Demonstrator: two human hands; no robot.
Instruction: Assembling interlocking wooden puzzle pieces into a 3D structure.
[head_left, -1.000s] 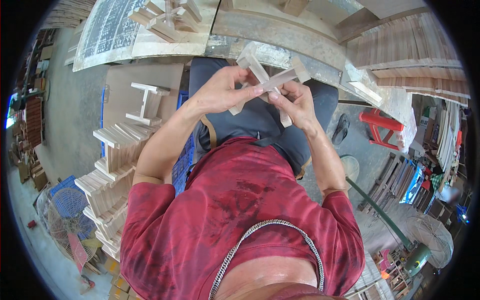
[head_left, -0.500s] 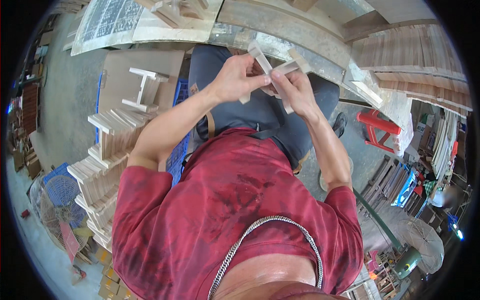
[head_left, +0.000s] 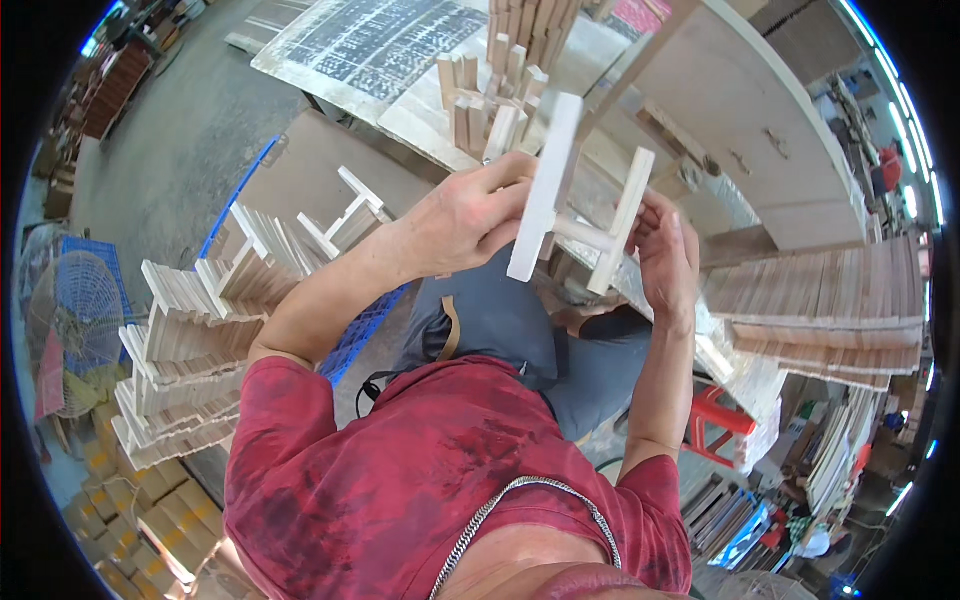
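An H-shaped pale wooden frame (head_left: 586,234) is held up in front of me, over my lap and the bench edge. It has two long bars joined by a short crosspiece. My left hand (head_left: 488,215) is closed on the longer left bar, its fingertips partly hidden behind the wood. At the other side my right hand (head_left: 668,250) grips the right bar with bent fingers, some of them out of sight behind it. A similar H-shaped frame (head_left: 345,212) lies on the brown board to my left.
Stacked wooden frames (head_left: 215,320) stand on my left, beside a blue plastic crate (head_left: 365,340). Upright wood strips (head_left: 500,90) stand on the workbench (head_left: 420,110) ahead. Right of me are a large stack of thin boards (head_left: 820,310) and a red stool (head_left: 715,425).
The wooden frame has been raised and turned, so its H shape now shows broadly. My hands have moved apart to its two bars. The view has swung toward the left.
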